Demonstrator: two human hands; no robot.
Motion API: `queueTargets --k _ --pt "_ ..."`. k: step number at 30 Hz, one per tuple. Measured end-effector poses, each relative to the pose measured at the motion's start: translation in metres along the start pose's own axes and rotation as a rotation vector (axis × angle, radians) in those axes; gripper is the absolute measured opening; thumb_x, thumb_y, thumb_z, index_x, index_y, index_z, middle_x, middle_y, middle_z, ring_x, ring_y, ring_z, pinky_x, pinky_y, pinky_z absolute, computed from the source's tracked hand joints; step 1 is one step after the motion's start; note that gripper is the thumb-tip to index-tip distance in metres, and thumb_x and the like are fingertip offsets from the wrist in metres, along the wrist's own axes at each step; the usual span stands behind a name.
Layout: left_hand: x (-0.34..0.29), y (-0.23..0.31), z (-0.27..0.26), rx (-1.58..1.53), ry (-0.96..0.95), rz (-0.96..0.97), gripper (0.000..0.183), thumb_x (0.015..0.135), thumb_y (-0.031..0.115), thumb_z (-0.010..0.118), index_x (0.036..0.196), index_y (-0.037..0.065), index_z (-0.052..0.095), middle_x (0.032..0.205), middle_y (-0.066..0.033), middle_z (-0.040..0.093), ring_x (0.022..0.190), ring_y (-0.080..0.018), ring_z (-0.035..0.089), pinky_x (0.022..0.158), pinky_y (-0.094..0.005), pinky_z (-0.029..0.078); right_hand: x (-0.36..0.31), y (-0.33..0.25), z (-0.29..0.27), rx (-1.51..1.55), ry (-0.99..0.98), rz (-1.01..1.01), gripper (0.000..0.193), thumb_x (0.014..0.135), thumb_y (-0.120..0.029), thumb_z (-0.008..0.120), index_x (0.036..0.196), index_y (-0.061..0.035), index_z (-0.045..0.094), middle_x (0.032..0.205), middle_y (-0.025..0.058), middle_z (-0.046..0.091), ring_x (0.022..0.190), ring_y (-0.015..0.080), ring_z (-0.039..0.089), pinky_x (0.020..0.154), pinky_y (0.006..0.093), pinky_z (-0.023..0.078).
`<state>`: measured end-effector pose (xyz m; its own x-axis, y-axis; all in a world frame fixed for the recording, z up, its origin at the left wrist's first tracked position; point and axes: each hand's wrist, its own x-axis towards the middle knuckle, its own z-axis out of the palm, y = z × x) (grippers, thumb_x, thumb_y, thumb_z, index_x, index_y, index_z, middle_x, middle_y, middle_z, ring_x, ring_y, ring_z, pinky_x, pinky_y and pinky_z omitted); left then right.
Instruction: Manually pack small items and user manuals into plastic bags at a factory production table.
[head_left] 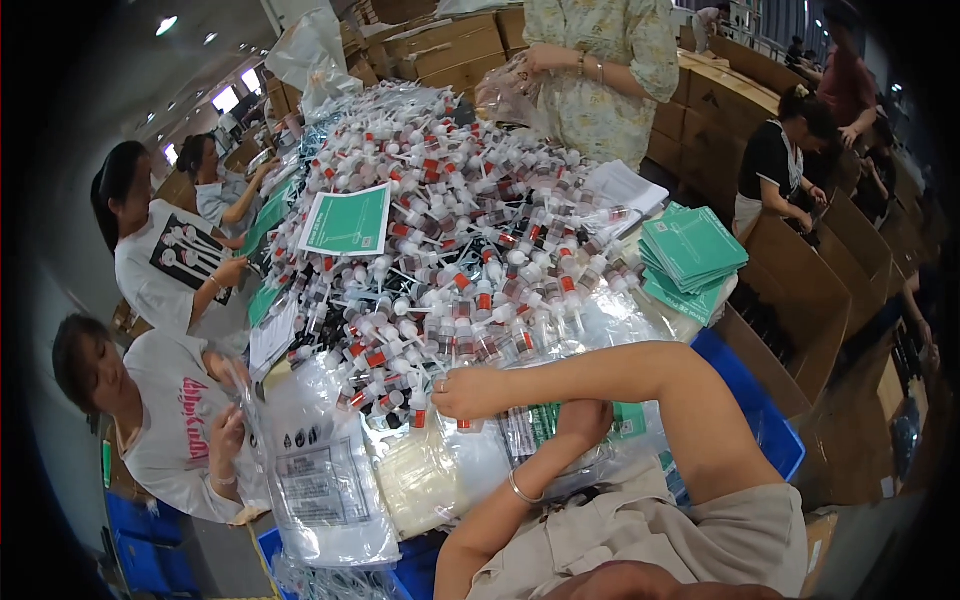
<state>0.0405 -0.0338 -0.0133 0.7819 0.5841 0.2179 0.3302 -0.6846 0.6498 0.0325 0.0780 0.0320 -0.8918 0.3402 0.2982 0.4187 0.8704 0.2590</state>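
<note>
My right arm reaches leftward across my left arm. At the near edge of a heap of small clear bottles with white caps and nozzles and red or dark labels, my right hand has its fingers curled together; what they hold is hidden. My left hand, a bangle on its wrist, is closed on a clear plastic bag with a green booklet showing in it. Flat clear bags with printing lie at the table's near left, beside yellowish plastic bags.
Green booklets are stacked at the right, near white papers. Another green sheet lies on the heap. Blue bins stand below the table edge. Co-workers line the left side; another person stands opposite. Cardboard boxes fill the background.
</note>
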Motion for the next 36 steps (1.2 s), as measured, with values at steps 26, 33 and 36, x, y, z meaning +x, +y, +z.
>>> queueTargets --k 26,33,36 --pt "0.001 0.075 -0.119 -0.170 0.250 0.313 0.072 0.074 -0.008 0.041 0.142 -0.002 0.017 0.145 -0.0228 0.025 0.135 -0.0365 0.025 0.090 -0.0333 0.043 -0.138 -0.031 -0.078 1.716 0.004 0.930 0.026 0.086 -0.016 0.058 0.106 0.0006 0.056 0.095 0.0087 0.062 0.088 0.0161 0.060 0.071 0.0313 0.053" --pt "-0.001 0.035 -0.111 -0.248 0.379 0.170 0.075 0.073 -0.009 0.041 0.142 -0.002 0.015 0.146 -0.0235 0.022 0.117 -0.0376 0.047 0.066 -0.0310 0.049 -0.142 0.034 -0.117 1.247 -0.530 0.562 0.028 0.090 -0.017 0.054 0.111 0.0013 0.056 0.096 0.0114 0.063 0.087 0.0196 0.062 0.073 0.0321 0.053" --pt "0.002 0.000 -0.091 -0.246 0.280 0.050 0.074 0.073 -0.008 0.041 0.142 -0.001 0.015 0.146 -0.0225 0.022 0.119 -0.0386 0.045 0.069 -0.0319 0.050 -0.153 0.082 -0.182 1.735 -0.572 0.840 0.028 0.093 -0.020 0.052 0.112 0.0005 0.057 0.091 0.0102 0.064 0.081 0.0203 0.064 0.068 0.0300 0.051"
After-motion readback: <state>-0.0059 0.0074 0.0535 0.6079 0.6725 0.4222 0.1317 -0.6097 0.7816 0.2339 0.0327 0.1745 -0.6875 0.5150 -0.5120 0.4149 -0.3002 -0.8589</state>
